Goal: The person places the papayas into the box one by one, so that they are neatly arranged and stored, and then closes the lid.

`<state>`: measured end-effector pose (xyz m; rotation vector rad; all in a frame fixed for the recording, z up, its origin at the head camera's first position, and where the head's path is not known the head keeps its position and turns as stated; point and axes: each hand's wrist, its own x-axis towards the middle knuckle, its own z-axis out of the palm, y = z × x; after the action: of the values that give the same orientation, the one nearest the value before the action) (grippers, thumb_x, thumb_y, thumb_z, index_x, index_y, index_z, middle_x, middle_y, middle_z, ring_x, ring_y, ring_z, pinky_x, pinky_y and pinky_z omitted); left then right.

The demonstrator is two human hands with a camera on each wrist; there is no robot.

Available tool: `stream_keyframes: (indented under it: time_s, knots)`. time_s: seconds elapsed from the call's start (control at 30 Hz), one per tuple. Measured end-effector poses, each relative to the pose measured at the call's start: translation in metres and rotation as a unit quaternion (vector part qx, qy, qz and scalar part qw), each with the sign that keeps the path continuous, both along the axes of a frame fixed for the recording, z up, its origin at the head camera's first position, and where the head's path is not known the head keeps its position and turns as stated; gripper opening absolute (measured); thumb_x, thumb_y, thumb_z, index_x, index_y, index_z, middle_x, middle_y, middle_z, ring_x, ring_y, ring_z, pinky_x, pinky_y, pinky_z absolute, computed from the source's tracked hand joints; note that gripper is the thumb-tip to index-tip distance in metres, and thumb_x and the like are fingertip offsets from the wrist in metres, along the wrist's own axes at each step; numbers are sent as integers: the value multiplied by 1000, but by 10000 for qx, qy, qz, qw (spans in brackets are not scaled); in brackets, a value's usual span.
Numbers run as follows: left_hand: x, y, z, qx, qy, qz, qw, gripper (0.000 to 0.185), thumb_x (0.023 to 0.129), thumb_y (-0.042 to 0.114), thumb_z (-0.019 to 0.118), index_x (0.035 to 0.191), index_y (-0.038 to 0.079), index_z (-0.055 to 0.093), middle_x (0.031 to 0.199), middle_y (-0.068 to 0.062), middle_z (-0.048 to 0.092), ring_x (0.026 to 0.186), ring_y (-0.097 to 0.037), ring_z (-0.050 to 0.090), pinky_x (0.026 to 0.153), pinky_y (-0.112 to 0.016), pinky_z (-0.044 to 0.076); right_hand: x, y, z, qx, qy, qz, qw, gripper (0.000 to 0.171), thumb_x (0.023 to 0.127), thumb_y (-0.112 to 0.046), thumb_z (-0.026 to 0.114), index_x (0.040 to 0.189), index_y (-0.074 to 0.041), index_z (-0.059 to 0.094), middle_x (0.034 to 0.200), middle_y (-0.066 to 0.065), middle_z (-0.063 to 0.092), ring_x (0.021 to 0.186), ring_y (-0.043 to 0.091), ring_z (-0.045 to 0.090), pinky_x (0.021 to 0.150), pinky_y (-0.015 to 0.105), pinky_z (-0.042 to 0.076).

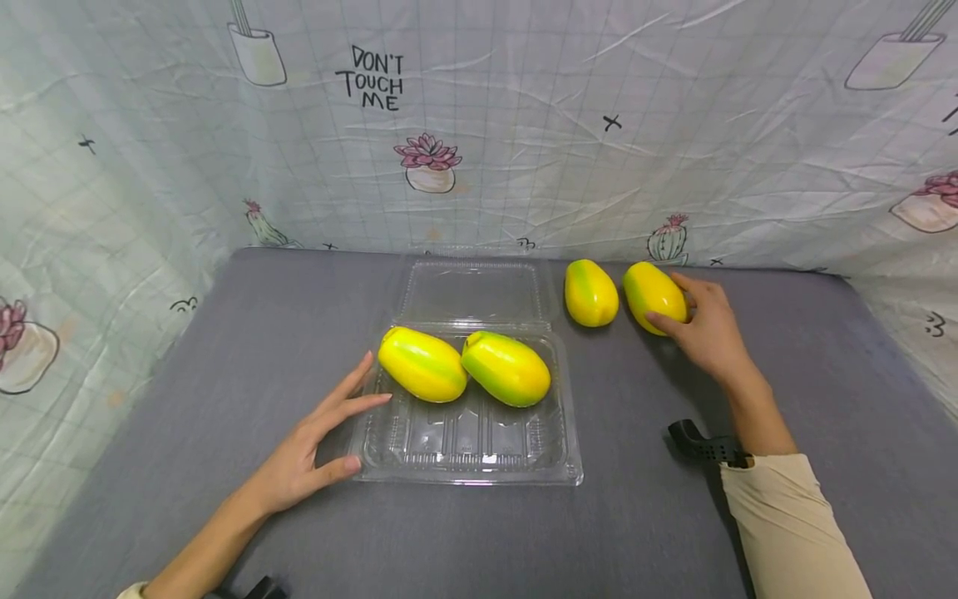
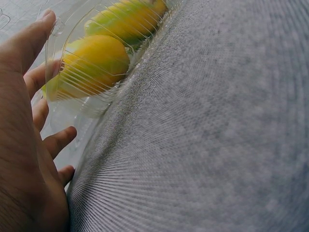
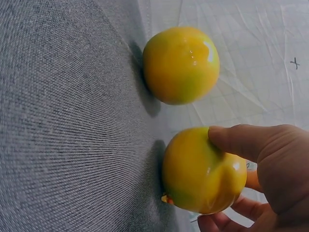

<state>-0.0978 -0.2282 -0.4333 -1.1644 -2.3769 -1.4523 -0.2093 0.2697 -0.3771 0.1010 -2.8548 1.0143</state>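
Observation:
My right hand (image 1: 707, 329) holds a yellow-green papaya (image 1: 654, 293) at the back right, thumb on one side and fingers around the other. Just left of it lies another papaya (image 1: 591, 293); in the right wrist view a gap separates this papaya (image 3: 181, 65) from the held papaya (image 3: 203, 174). Two more papayas, a left one (image 1: 422, 364) and a right one (image 1: 506, 368), lie side by side in the back half of a clear plastic clamshell box (image 1: 467, 478). At the box's left edge, my left hand (image 1: 303, 453) rests with spread fingers; its thumb touches the rim.
The box's transparent lid (image 1: 471, 293) is folded back flat behind it. Grey cloth covers the table (image 1: 247, 349). A printed curtain (image 1: 509, 166) hangs along the back and sides. My right wrist wears a black strap mount (image 1: 703, 443).

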Motion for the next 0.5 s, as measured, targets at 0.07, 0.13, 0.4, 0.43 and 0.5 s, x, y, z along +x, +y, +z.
stream_keyframes:
  time_s: [0.07,0.13,0.4,0.43,0.5]
  knots:
    - [1,0,0,-16,15,17,10000,59,86,24,66,138,3,48,155,-25,13,141,-39,20,111,-29,14,0,0,0,16,-72,-16,10000,76,91,-32,65,147,3,28,138,33,28,112,49,40,86,59,37]
    - [1,0,0,-27,11,29,10000,59,86,24,66,138,3,48,155,-24,13,140,-40,20,111,-29,14,0,0,-1,30,-118,-21,9999,77,91,-34,64,147,4,27,136,34,28,112,50,40,86,59,37]
    - [1,1,0,-10,-2,13,10000,60,85,23,67,138,3,48,155,-24,13,141,-40,19,111,-30,14,1,2,0,11,-258,-54,9997,80,90,-40,64,148,2,27,135,34,33,117,50,39,87,60,37]
    - [1,1,1,-7,2,12,10000,60,85,23,67,138,3,48,155,-24,13,141,-39,19,111,-30,14,1,2,0,15,-262,-43,9996,81,90,-40,64,148,1,27,135,33,34,117,50,39,87,60,37]
    - [0,1,1,-7,-1,11,10000,60,85,23,67,138,3,48,155,-24,13,141,-39,19,111,-29,14,1,3,1,36,-253,-10,9997,81,90,-41,64,149,0,27,136,32,35,116,49,39,86,59,37]
